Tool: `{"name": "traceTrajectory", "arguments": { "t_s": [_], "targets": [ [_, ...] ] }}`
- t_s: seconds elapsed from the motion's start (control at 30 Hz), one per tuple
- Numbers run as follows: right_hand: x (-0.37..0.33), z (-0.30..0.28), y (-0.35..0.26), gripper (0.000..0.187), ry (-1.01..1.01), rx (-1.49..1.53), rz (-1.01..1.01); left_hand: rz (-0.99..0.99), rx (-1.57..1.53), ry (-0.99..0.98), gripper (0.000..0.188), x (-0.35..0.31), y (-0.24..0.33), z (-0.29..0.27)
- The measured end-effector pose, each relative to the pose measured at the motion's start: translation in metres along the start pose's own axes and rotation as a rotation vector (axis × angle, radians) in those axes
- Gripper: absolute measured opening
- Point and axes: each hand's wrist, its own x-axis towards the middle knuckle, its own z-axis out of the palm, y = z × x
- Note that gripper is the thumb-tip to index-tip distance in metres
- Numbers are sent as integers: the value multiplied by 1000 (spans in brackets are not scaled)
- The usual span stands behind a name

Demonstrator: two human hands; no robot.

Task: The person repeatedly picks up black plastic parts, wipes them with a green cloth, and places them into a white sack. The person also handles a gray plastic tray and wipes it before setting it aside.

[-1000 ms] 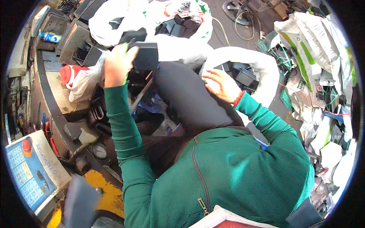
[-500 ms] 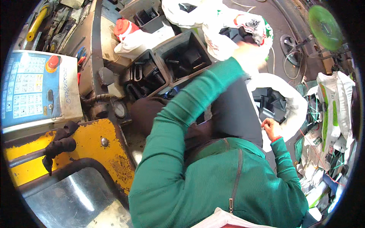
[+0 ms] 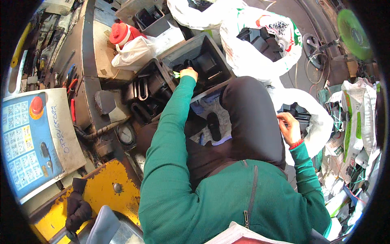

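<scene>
My left hand (image 3: pixel 189 74) reaches into a grey bin (image 3: pixel 230 73) of black plastic parts (image 3: pixel 211 65). Its fingers are closed round a small light-green object (image 3: pixel 176 75), whose end sticks out on the left; its kind is unclear. Dark parts lie right at the fingertips, and I cannot tell whether one is gripped. Beside my right thigh, my right hand (image 3: pixel 289 129) is loosely curled with its fingers apart, and no object shows in it. Just beyond it, a white bag (image 3: pixel 319 122) with its mouth spread contains more black parts (image 3: pixel 298 112).
Left of the bin stands a second box of black parts (image 3: pixel 148 87). A larger white bag (image 3: pixel 252 53) of dark pieces lies ahead. To my left are a blue control panel (image 3: pixel 24 134), a red-lidded container (image 3: pixel 121 34) and yellow machinery (image 3: pixel 115 175). A green fan (image 3: pixel 353 34) stands far right.
My left hand has swung leftward from over the far white bag into the grey bin. My right hand has shifted slightly up along the thigh. The view has turned a little.
</scene>
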Motion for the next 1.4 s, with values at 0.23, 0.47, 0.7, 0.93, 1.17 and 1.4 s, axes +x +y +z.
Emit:
{"name": "traceTrajectory", "arguments": {
  "t_s": [0.23, 0.47, 0.7, 0.93, 1.17, 1.4],
  "targets": [
    [5, -1, 1, 16, 10, -82, -79, 102, -50, 40, 24, -7, -20, -32],
    [7, 2, -4, 19, 61, -24, -81, 19, -537, 33, 44, -60, -79, -94],
    [17, 7, -12, 22, 200, 238, -143, 62, -1578, 57, 34, -120, -100, -146],
    [-43, -70, 101, 35, 655, -342, 27, 771, -1536, -128, 16, -175, 49, -248],
    [-162, -117, 270, 59, 713, -171, 856, 730, -412, 319, 43, -166, 254, -292],
    [-155, -58, 290, 27, 706, -162, 824, 540, -450, 280, 36, -99, 315, -241]
  ]
}}
